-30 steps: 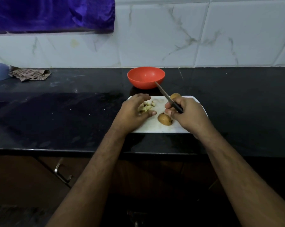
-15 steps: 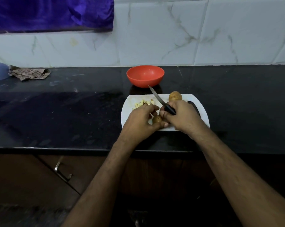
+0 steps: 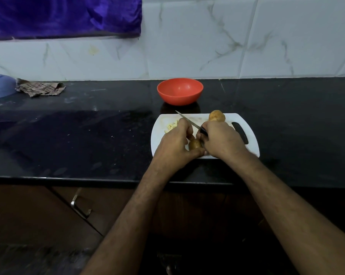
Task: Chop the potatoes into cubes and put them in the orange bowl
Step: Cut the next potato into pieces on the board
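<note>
Setting: a person stands at a black stone countertop (image 3: 88, 135) backed by white marble-look tiles, seen from a head camera looking down along both forearms.
Cutting board: a white plastic cutting board (image 3: 251, 143) with a dark handle slot at its right end lies near the counter's front edge.
Potato being held: a small brown-skinned potato (image 3: 194, 144) sits on the near part of the board, between the two hands; only a narrow strip of its skin shows.
Second potato: a whole potato (image 3: 216, 116), tan and rounded, rests at the board's far edge, just beyond the right hand.
Cut pieces: a few pale yellow potato cubes (image 3: 171, 127) lie on the left part of the board, partly behind the left hand.
Orange bowl: the orange bowl (image 3: 180, 91) stands on the counter just behind the board, apart from it; its visible inside looks bare.
Left hand: the left hand (image 3: 174, 144) curls around the small potato, thumb beneath it.
Right hand: the right hand (image 3: 221, 140) grips the dark handle of a knife (image 3: 187, 120), whose thin blade points away to the left, above the left hand's knuckles.
Hard to make out: whether the blade touches the potato is hidden by the fingers, and the count of cubes cannot be told.
Far left: a blue bowl (image 3: 0, 85), cut off by the frame, touches a crumpled checked cloth (image 3: 40, 88).
</note>
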